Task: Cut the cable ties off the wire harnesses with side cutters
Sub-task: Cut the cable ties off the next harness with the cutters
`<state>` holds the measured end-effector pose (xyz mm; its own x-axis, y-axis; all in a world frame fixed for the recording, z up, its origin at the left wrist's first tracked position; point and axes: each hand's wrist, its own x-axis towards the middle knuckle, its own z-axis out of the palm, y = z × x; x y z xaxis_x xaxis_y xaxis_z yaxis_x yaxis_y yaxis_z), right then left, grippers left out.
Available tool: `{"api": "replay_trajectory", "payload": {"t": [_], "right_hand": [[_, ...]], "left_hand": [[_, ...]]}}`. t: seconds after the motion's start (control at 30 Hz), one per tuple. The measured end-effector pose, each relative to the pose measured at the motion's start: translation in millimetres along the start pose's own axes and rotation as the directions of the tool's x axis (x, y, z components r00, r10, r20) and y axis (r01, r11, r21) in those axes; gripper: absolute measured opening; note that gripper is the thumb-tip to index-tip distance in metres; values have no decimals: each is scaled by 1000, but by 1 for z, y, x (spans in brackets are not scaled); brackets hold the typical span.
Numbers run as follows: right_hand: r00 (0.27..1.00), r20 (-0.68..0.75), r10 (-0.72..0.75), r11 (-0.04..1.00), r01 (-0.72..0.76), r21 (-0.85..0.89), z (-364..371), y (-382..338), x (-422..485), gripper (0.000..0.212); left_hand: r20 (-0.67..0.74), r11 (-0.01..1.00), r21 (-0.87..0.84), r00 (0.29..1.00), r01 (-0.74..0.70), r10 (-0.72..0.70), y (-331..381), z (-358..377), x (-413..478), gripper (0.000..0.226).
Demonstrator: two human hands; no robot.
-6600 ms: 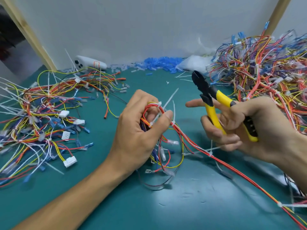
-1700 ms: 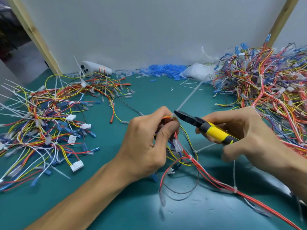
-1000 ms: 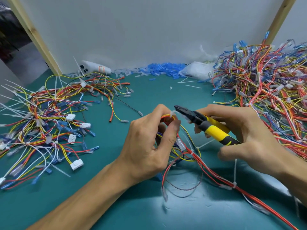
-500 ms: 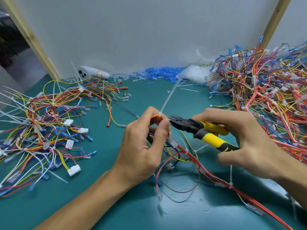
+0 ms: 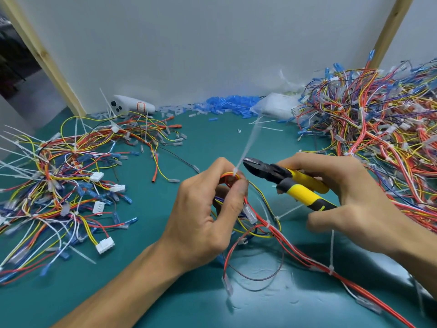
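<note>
Awaiting the cut, a cable tie point(image 5: 246, 147) is pinched with its wire harness point(image 5: 262, 224) by curled fingers point(image 5: 238, 197) of the left hand point(image 5: 203, 216) over the middle of the worktop point(image 5: 165, 268). Side cutters point(image 5: 283, 178), clamped in the right hand point(image 5: 350, 200), are poised just beside it. Ties are seen throughout the right-edge pile point(image 5: 378, 129), so much is judged left.

Two hands: one left hand point(image 5: 201, 221), one right hand point(image 5: 350, 200). One pair of side cutters point(image 5: 281, 174). One loose wire harness point(image 5: 287, 239) near the middle, with three cable ties point(image 5: 247, 143) I can make out along it. Two heaps of harnesses: the left heap point(image 5: 59, 185) and the right heap point(image 5: 378, 138). Four white connectors point(image 5: 105, 245) show plainly on the left. Far back: one white remote-like gadget point(image 5: 132, 106), one clear bag point(image 5: 276, 107), one drift of blue sleeves point(image 5: 227, 106).
</note>
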<state>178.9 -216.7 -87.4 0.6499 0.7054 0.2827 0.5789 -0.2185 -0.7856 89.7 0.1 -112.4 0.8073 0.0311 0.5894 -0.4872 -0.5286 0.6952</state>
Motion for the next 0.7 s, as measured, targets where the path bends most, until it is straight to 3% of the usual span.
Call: {"api": "replay_trajectory", "payload": {"t": [0.47,0.7], "right_hand": [[994,2,-107,963,104,-248,7,-6,0,61],[989,22,-146,930,145,-337,7,-3,1,62]], "left_hand": [[57,997,79,998,-23,19,-1,3,0,30],[82,997,77,997,-7,1,-3,3,0,13]]}}
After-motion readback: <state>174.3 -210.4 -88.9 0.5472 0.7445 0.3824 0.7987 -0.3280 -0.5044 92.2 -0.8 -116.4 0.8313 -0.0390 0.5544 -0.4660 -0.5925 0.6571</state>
